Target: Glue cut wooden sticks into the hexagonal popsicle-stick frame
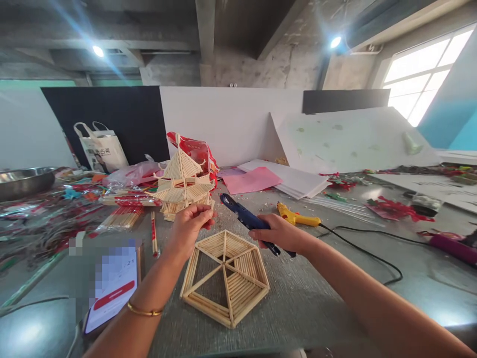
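Observation:
A hexagonal roof frame of wooden sticks [225,276] lies on the grey table in front of me. My left hand [190,223] hovers above its far left corner, fingertips pinched together on something too small to make out. My right hand [279,232] grips a dark blue glue gun [244,216], whose nozzle points left toward my left fingers. Behind my left hand stands a tiered pagoda model of sticks [182,184].
A yellow glue gun [296,216] with a black cable [372,251] lies right of my hand. Stick bundles [122,216] and a phone [114,291] are at left. Pink paper [251,180], white sheets, red scraps, a metal bowl [24,181] and a tote bag [102,146] lie further back.

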Demonstrator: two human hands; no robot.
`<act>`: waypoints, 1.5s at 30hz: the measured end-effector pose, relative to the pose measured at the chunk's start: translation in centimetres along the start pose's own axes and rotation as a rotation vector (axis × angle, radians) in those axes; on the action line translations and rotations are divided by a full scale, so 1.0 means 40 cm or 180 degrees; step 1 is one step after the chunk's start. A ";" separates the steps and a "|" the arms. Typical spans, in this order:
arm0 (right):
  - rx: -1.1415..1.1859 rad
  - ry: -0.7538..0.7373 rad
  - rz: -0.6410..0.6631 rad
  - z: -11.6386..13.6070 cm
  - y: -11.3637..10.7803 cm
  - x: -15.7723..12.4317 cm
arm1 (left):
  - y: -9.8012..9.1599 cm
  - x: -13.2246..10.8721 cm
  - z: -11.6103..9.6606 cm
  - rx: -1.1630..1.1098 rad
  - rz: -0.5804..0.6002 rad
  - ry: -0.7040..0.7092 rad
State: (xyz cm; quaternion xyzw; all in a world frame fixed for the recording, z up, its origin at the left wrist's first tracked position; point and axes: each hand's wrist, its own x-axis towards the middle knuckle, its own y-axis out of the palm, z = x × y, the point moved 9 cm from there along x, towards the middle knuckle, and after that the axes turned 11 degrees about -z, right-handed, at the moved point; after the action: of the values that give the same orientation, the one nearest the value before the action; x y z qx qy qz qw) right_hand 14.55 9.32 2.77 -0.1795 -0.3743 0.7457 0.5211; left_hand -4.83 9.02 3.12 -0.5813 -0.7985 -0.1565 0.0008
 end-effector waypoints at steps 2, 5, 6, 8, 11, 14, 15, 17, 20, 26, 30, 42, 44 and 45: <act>-0.0468 -0.0148 -0.0269 0.011 -0.013 -0.002 | 0.000 -0.001 -0.003 -0.0023 -0.0029 0.0016; -0.0986 -0.0382 -0.0602 0.031 -0.019 -0.009 | 0.000 -0.003 -0.009 -0.0053 -0.0091 0.0050; -0.1044 -0.0434 -0.0632 0.035 -0.015 -0.012 | 0.000 -0.003 -0.011 -0.0040 -0.0111 0.0067; -0.1086 -0.0514 -0.0666 0.039 -0.006 -0.016 | -0.001 -0.002 -0.011 0.0016 -0.0168 0.0111; -0.1082 -0.0584 -0.0658 0.038 0.007 -0.019 | -0.006 0.002 -0.009 0.0122 -0.0271 0.0230; -0.1056 -0.0632 -0.0667 0.041 0.012 -0.020 | -0.013 0.005 -0.011 0.0244 -0.0362 0.0465; -0.1057 -0.0629 -0.0665 0.041 0.013 -0.020 | -0.014 0.004 -0.014 0.0318 -0.0384 0.0559; -0.1064 -0.0607 -0.0669 0.043 0.014 -0.021 | -0.015 0.000 -0.021 0.0494 -0.0416 0.0733; -0.1056 -0.0556 -0.0658 0.044 0.017 -0.021 | -0.015 -0.007 -0.032 0.0743 -0.0457 0.0902; -0.1100 -0.0477 -0.0633 0.042 0.021 -0.022 | -0.017 -0.010 -0.040 0.1199 -0.0498 0.1178; -0.1098 -0.0440 -0.0576 0.042 0.026 -0.021 | -0.021 -0.008 -0.040 0.1370 -0.0541 0.1255; -0.1036 -0.0474 -0.0532 0.031 0.040 -0.018 | -0.020 -0.027 -0.068 0.2138 -0.0764 0.1544; -0.1022 -0.0474 -0.0536 0.030 0.041 -0.017 | -0.013 -0.040 -0.082 0.2336 -0.0816 0.1665; -0.1021 -0.0471 -0.0542 0.029 0.041 -0.017 | -0.008 -0.046 -0.089 0.2443 -0.0841 0.1746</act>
State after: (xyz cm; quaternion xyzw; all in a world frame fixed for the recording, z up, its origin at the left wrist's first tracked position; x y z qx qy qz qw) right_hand 12.99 7.98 2.24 -0.1726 -0.5395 0.6408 0.5181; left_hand -5.19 6.32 6.10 -0.3701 -0.8358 0.0030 0.4054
